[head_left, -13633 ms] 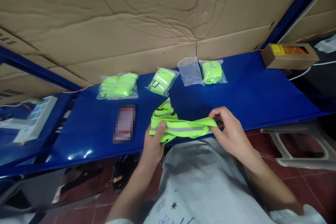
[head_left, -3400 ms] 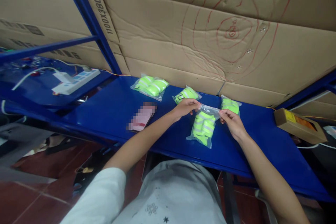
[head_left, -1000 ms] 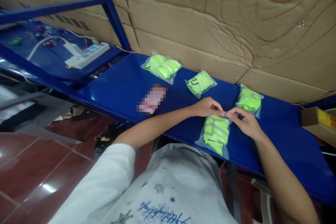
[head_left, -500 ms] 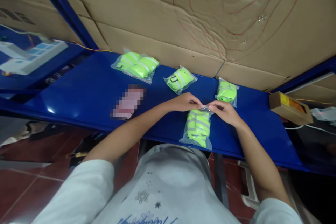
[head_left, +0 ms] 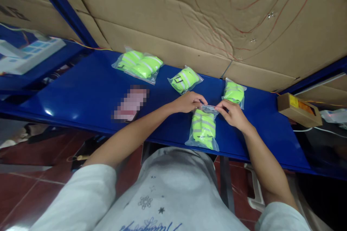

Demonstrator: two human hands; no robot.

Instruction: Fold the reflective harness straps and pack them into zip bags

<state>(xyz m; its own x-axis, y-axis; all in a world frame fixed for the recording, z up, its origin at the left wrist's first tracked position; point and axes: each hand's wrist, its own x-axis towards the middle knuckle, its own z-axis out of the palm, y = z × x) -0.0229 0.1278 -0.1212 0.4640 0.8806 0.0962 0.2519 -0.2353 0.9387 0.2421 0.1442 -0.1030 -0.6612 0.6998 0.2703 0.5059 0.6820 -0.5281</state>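
Observation:
A clear plastic bag [head_left: 203, 144] lies near the front edge of the blue table, its top end towards the back. Inside it is a folded neon-yellow reflective vest [head_left: 204, 126] with grey bands. My left hand [head_left: 188, 101] is closed on the left corner of the bag's top edge. At the right end of that edge, my right hand [head_left: 231, 113] pinches the plastic between thumb and fingers. The top edge stretches between both hands. Just behind my right hand lies another bagged vest [head_left: 234, 92], and a further bagged vest [head_left: 185, 80] lies behind my left hand.
Two more bagged vests [head_left: 140, 64] lie at the back left of the blue table [head_left: 81, 90]. A blurred-out pinkish flat object [head_left: 130, 104] is left of my forearm. A cardboard box [head_left: 298, 110] stands at the right end. Cardboard panels [head_left: 151, 18] rise behind.
My left hand has slid leftward along the bag's top edge, away from my right hand. The gap between them is wider. My right hand has hardly moved.

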